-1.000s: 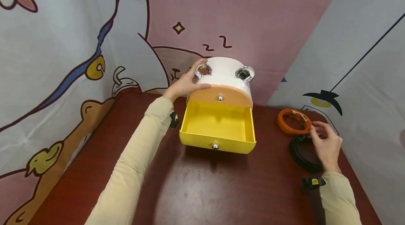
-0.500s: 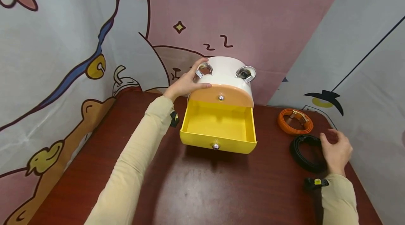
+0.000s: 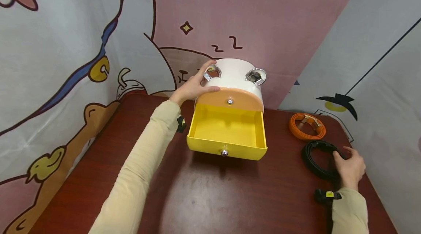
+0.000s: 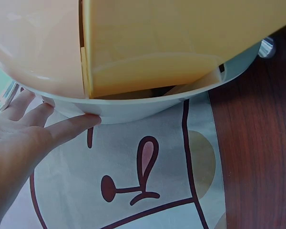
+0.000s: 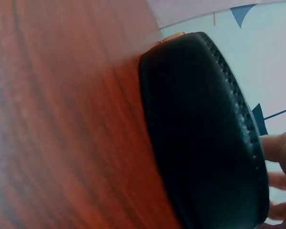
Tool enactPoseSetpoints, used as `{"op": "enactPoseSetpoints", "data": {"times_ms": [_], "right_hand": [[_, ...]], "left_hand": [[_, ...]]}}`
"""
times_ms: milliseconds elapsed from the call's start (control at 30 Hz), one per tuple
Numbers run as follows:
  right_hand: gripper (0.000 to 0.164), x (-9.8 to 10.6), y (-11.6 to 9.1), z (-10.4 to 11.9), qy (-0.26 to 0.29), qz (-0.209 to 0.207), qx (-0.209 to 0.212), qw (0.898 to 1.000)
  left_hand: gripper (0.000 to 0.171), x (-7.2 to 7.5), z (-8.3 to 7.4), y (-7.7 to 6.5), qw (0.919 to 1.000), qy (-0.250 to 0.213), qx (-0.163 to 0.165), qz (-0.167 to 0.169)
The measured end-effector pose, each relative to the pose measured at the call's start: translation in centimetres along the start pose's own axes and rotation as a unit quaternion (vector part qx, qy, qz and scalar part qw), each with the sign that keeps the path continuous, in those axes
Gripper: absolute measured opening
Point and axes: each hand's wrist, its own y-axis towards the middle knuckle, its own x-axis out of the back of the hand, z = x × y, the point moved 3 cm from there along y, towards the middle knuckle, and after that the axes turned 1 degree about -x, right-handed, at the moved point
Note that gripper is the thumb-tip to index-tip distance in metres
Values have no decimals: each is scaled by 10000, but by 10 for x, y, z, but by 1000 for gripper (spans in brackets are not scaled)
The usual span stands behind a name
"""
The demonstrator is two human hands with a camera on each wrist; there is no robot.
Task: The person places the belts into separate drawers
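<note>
A white frog-shaped drawer box (image 3: 235, 69) with shiny round eyes stands at the back, its yellow lower drawer (image 3: 227, 124) pulled out. My left hand (image 3: 194, 86) rests on its left side, thumb on the front, other fingers spread beside the eye. In the left wrist view these fingers (image 4: 74, 126) lie along the pale rim. At the right, my right hand (image 3: 352, 166) grips the side of a coiled black belt (image 3: 310, 161), with the thumb and fingers about the band. The right wrist view has the black coil (image 5: 200, 129) large, fingers (image 5: 279, 148) behind its stitched edge.
A coiled orange belt (image 3: 296, 131) with a metal buckle lies just behind the black one. The orange upper drawer (image 3: 217, 98) is closed. A printed cloth (image 3: 263, 14) hangs behind the dark red table (image 3: 210, 197).
My right hand has left the orange belt, drawn back toward me and come onto the black belt's right side. My left hand and the box stay as they were.
</note>
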Motion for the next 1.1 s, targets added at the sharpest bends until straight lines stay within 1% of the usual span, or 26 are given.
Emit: {"op": "enactPoseSetpoints", "data": {"times_ms": [67, 167, 300, 400, 500, 667, 767, 1000, 1100], "right_hand": [[54, 0, -2, -4, -164, 149, -301, 9993], [55, 1, -4, -9, -275, 274, -549, 9977], [54, 1, -6, -13, -235, 375, -788, 9959], [52, 1, -6, -14, -222, 410, -838, 9954], [51, 2, -7, -17, -343, 523, -618, 9961], [49, 2, -9, -18, -543, 768, 41, 9956], [48, 2, -11, -16, -584, 862, 248, 9943], [45, -4, -14, -10, -418, 826, 723, 9931], [45, -8, -15, -7, -253, 736, 776, 9939]], "left_hand": [[91, -1, 0, 0, 10000, -4, 18, 13], [92, -2, 4, 2, 10000, 23, 17, 11], [92, -3, 5, 2, 9999, 33, 111, 20], [92, -3, 6, 1, 9999, 38, 166, -2], [93, -3, 6, 1, 9998, 47, 179, 19], [94, -2, 5, 0, 9998, 68, 194, -5], [94, -2, 5, 1, 9998, 75, 204, -21], [94, -3, 4, 2, 9997, 8, 227, -28], [94, -3, 3, 2, 9997, 14, 232, -36]]}}
